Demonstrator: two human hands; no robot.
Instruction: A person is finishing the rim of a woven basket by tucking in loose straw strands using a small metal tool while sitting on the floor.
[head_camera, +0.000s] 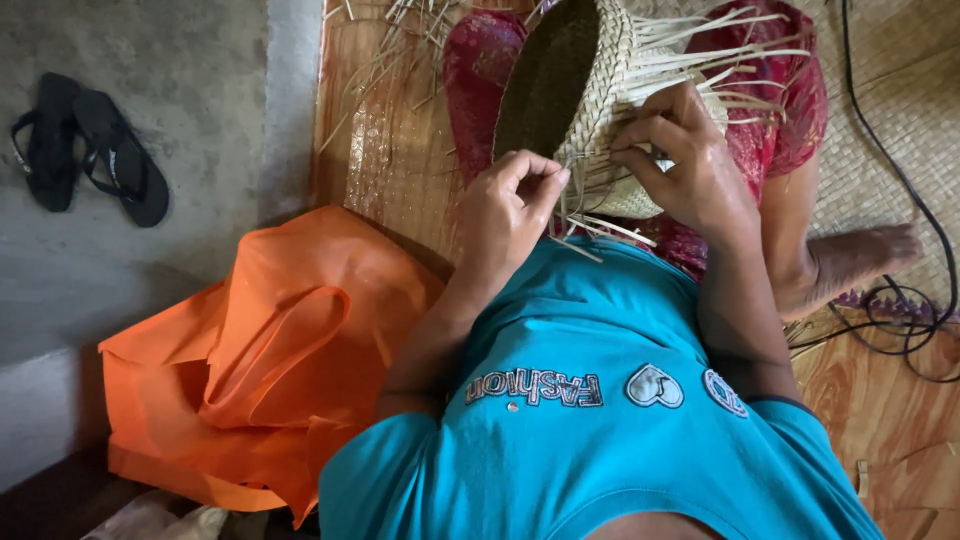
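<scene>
Single view: the head-worn camera looks steeply down the wearer's own torso at close range. The teal shirt fills the lower frame; the lap and mat lie at top, the concrete floor left.

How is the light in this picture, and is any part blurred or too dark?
Head view: soft daylight, with glare on the mat; the woven basket, left hand and right hand are sharp; the basket's inside and the bottom-left corner are dark; the frame edges look slightly stretched.
</scene>
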